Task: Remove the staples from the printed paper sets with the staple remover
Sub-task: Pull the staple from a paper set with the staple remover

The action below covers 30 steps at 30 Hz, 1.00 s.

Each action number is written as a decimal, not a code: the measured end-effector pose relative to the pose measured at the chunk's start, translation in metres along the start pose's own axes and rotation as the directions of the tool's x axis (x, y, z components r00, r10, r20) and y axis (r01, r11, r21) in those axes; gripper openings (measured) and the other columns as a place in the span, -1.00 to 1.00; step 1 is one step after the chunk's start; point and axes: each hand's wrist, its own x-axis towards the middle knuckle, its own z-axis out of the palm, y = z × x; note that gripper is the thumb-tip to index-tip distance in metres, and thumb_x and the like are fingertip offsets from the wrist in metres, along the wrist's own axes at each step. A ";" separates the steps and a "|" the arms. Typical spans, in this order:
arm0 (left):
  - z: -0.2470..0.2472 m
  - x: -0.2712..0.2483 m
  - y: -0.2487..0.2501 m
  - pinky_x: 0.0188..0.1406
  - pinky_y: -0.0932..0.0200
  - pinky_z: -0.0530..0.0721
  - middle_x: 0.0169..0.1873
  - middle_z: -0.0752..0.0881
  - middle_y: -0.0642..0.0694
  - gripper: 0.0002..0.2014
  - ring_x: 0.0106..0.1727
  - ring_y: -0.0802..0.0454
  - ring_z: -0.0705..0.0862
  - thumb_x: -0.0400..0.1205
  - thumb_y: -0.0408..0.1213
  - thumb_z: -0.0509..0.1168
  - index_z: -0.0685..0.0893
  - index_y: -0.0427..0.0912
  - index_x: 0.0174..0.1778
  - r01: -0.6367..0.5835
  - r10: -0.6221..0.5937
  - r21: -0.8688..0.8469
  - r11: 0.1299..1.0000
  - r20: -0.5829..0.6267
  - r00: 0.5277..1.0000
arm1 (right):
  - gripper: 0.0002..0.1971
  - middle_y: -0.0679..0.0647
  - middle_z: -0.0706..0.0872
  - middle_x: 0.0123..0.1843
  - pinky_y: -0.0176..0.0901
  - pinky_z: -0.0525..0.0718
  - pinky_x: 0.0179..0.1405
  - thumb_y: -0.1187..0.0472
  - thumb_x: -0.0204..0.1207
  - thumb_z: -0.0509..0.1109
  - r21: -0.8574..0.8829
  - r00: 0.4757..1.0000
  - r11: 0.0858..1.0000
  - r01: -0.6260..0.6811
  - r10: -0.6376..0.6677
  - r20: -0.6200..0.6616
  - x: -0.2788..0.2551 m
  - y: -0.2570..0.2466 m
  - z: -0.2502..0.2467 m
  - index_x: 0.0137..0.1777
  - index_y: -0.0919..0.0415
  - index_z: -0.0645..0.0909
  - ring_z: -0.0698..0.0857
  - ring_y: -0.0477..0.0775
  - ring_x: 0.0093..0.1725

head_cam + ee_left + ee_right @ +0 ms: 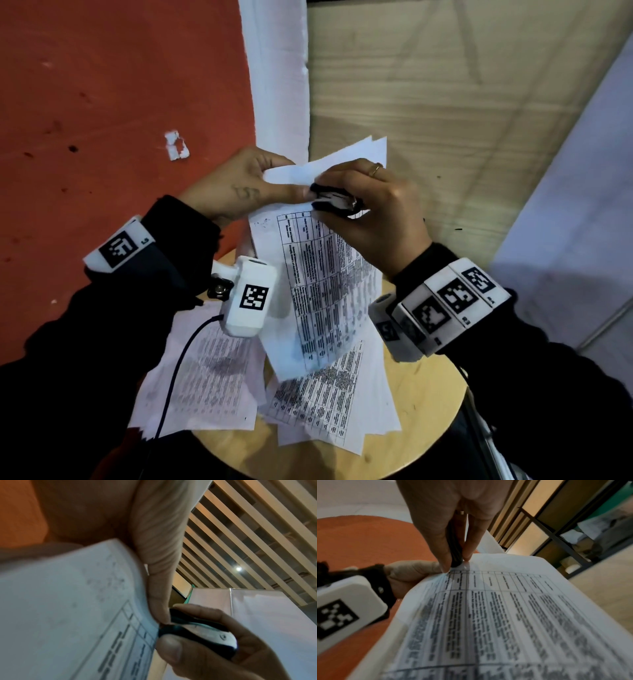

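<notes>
My left hand (pixel 236 186) pinches the top corner of a printed paper set (pixel 322 284), thumb lying along the near face and fingers curled behind the folded-back sheets, so this grip is clamped on the paper. The set hangs tilted in the air above the round wooden bench (pixel 424 407), its table of small print facing me. My right hand (pixel 373 202) is closed round the staple remover (pixel 334 200), a black tool with a white middle, thumb on one side and fingers on the other; that grip is clamped on the tool. The tool's front end meets the top edge of the paper right at the tip of my left thumb. In the left wrist view the staple remover (pixel 199 632) sits against the page edge beside the thumb; whether its jaws have a staple between them I cannot tell. In the right wrist view the dark tool (pixel 456 547) points down onto the corner of the sheet. On the bench below lie more printed sheets (pixel 205 373), loosely overlapped, one pile to my left and another nearer the middle (pixel 329 404)
</notes>
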 end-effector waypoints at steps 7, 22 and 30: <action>0.000 0.002 -0.003 -0.39 0.38 0.64 -0.43 0.78 0.03 -0.83 -0.41 0.21 0.70 0.38 -0.32 0.48 0.70 -0.31 -0.19 -0.029 0.029 -0.053 0.998 0.001 1.000 | -0.69 0.14 0.78 -0.06 -0.25 0.66 0.01 0.30 0.23 0.62 0.125 0.991 0.987 -0.104 0.113 -0.065 0.000 -0.001 -0.003 -0.03 0.37 0.73 0.71 -0.03 -0.07; 0.011 0.005 -0.007 -0.40 0.28 0.40 -0.43 0.56 0.00 -0.57 -0.41 0.27 0.49 0.37 0.02 0.40 0.72 -0.38 -0.34 -0.270 0.362 0.348 0.898 -0.232 0.903 | -0.73 0.17 0.72 -0.11 -0.06 0.71 -0.09 0.35 0.24 0.59 0.119 0.987 0.986 -0.118 0.130 -0.099 0.003 -0.001 0.002 -0.06 0.39 0.72 0.70 0.09 -0.10; 0.011 0.010 -0.017 -0.39 0.14 0.32 -0.57 0.41 0.13 -0.78 -0.47 0.05 0.41 0.31 0.07 0.26 0.49 0.06 -0.54 -0.160 0.366 0.522 0.838 -0.319 0.874 | -0.81 0.26 0.70 -0.17 -0.01 0.68 -0.27 0.39 0.24 0.51 -0.141 0.983 0.983 -0.119 0.096 -0.156 0.002 0.006 0.005 -0.14 0.39 0.69 0.70 0.30 -0.19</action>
